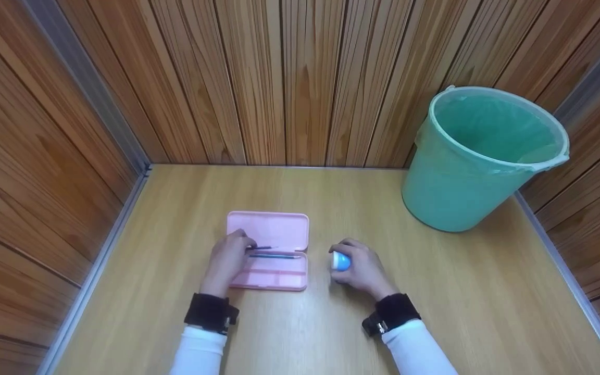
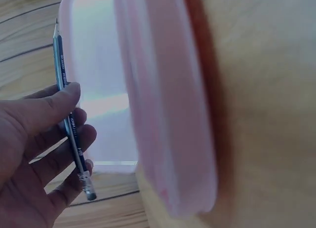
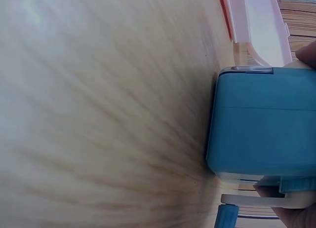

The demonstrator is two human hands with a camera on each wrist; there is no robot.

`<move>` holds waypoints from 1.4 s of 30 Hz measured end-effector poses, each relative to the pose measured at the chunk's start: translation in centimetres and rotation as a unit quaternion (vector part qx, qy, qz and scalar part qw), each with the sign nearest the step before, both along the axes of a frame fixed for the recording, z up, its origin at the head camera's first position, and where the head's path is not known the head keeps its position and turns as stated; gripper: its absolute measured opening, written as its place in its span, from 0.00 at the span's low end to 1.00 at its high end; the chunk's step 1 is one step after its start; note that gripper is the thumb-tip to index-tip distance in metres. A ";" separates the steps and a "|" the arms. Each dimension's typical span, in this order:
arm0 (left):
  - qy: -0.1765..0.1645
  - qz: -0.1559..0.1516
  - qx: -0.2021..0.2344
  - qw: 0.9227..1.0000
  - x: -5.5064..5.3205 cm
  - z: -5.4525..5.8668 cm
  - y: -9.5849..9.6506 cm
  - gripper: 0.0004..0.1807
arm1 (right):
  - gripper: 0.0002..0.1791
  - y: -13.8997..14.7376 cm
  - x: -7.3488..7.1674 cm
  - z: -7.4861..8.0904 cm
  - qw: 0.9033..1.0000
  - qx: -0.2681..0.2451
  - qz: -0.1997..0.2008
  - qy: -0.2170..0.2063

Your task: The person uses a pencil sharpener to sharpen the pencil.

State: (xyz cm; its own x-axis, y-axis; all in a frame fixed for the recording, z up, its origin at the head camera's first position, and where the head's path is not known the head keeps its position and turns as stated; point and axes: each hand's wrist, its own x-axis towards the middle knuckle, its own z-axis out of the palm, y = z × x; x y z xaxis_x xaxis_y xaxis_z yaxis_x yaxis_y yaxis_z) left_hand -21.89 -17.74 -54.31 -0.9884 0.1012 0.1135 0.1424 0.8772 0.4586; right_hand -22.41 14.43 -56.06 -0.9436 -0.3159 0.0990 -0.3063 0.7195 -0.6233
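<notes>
My left hand [image 1: 227, 259] pinches a dark pencil [image 2: 60, 65] between thumb and fingers, over the open pink pencil case [image 1: 267, 229]. In the left wrist view its sharpened tip points up and its eraser end down. A second, bluish pencil [image 1: 279, 256] lies lengthwise in the case, partly hidden by the left hand. To the right of the case, my right hand [image 1: 366, 266] grips a blue and white pencil sharpener [image 3: 266, 122] by its sides, low over the table. Its crank handle [image 3: 256, 201] shows in the right wrist view.
A green bin [image 1: 451, 182] with a bag lining stands at the back right of the wooden table [image 1: 300, 328]. Wood-panelled walls [image 1: 305, 83] close off the back and both sides. Each wrist wears a black strap [image 1: 209, 311].
</notes>
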 end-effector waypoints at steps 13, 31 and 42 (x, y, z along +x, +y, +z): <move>-0.044 -0.034 -0.046 0.997 0.4 -2.5 1.6 0.03 | 0.29 -0.5 0.3 -0.2 0.999 0.000 -0.011 -0.047; 0.016 -0.032 -0.045 0.998 -0.4 -2.6 2.1 0.06 | 0.28 -0.1 0.0 0.1 1.000 0.000 -0.001 -0.021; 0.022 -0.030 -0.078 0.996 -0.5 -2.6 2.4 0.11 | 0.30 0.0 0.1 0.2 0.999 0.000 -0.009 -0.036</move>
State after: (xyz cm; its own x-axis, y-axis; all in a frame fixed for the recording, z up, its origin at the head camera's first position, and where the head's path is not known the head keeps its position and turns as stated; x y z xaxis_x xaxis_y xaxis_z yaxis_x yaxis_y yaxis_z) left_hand -22.37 -15.33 -56.90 -0.9743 0.1801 0.1351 0.2142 0.9262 0.3103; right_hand -22.34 14.45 -55.88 -0.9540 -0.2984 0.0303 -0.2472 0.7249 -0.6429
